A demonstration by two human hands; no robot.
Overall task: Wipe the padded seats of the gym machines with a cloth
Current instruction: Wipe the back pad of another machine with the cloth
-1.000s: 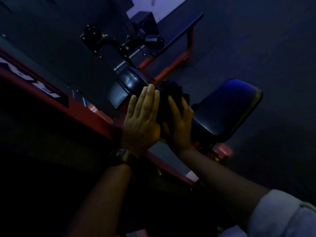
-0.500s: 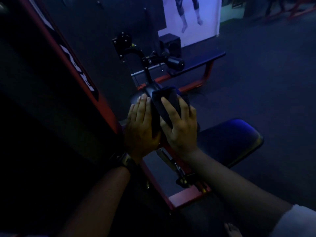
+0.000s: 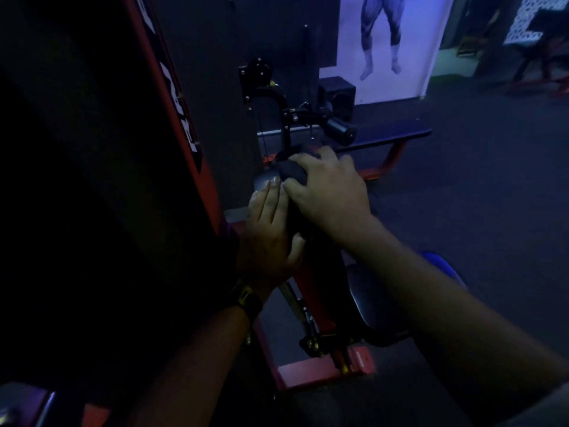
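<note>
The room is dim and blue-lit. A dark cloth (image 3: 292, 169) lies bunched over the black padded support (image 3: 263, 181) of a red-framed machine. My right hand (image 3: 326, 189) lies on top of the cloth, fingers curled around it. Flat against the near left side of the pad rests my left hand (image 3: 271, 238), fingers together, a watch on its wrist. The machine's black padded seat (image 3: 369, 306) sits lower, under my right forearm, and is partly hidden by it.
A tall red and black upright (image 3: 172, 118) stands close on the left. A black pulley arm with a roller (image 3: 338, 131) rises behind the pad. A flat bench (image 3: 394, 137) on a red frame lies beyond, and a wall poster (image 3: 388, 44) hangs at the back. Dark floor spreads right.
My view has tilted upright and moved closer to the machine. My right hand has slid up over the top of the pad with the cloth. My left hand has stayed against the pad's side.
</note>
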